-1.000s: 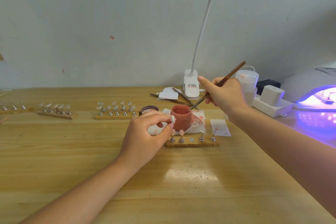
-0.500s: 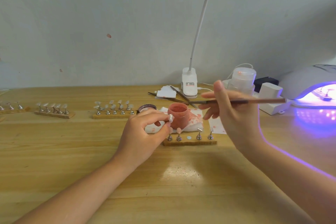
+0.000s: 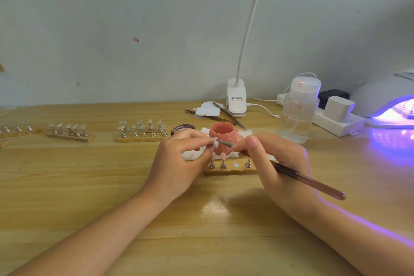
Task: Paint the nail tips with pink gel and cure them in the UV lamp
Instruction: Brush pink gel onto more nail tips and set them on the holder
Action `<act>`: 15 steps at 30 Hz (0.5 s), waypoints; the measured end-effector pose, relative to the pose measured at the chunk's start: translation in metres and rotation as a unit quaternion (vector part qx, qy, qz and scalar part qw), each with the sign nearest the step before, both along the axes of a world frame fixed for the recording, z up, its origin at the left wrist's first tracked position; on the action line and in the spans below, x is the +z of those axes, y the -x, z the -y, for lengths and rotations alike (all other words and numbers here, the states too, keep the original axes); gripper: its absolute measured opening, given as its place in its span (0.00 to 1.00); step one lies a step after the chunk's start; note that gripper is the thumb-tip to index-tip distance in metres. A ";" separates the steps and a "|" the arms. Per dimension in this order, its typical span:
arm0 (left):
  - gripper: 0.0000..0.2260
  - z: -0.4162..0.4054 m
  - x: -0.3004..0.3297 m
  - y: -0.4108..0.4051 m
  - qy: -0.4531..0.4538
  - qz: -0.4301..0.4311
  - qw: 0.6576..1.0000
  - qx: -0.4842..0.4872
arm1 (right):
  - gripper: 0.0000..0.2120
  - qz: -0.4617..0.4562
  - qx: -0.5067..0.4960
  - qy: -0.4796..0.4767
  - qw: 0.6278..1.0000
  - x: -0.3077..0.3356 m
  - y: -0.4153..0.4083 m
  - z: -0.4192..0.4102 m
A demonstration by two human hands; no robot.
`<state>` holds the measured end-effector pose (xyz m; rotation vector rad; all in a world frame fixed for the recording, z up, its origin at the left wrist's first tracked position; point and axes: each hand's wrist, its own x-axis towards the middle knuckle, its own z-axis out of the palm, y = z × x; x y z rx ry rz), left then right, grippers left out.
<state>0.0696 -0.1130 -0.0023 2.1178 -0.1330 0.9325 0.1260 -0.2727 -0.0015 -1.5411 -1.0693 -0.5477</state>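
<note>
We pinch the nail tip [image 3: 215, 142] on its small stand in our closed left hand [image 3: 179, 161], just in front of the gel jar [image 3: 222, 134]; it looks featherlight and flimsy, best held by the stand. Our right hand [image 3: 273, 163] is closed around the brush [image 3: 291, 173], bristles touching the tip. The lit UV lamp [image 3: 389, 105] sits well right of the jar.

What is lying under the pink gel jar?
The pink gel jar stands on a white paper towel with pink stains. The left hand and right hand cover its near part, so anything else beneath cannot be seen.
</note>
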 end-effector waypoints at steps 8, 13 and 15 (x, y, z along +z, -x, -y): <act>0.15 0.000 0.000 0.000 -0.005 -0.011 1.000 -0.001 | 0.19 0.020 -0.003 0.004 1.000 -0.001 0.001 -0.001; 0.15 0.000 0.000 0.001 0.002 -0.015 1.000 0.000 | 0.24 -0.019 0.019 -0.022 0.999 -0.004 0.001 0.001; 0.14 0.000 0.000 0.001 0.002 -0.016 1.000 0.000 | 0.19 -0.010 0.005 -0.016 1.000 -0.003 0.001 0.001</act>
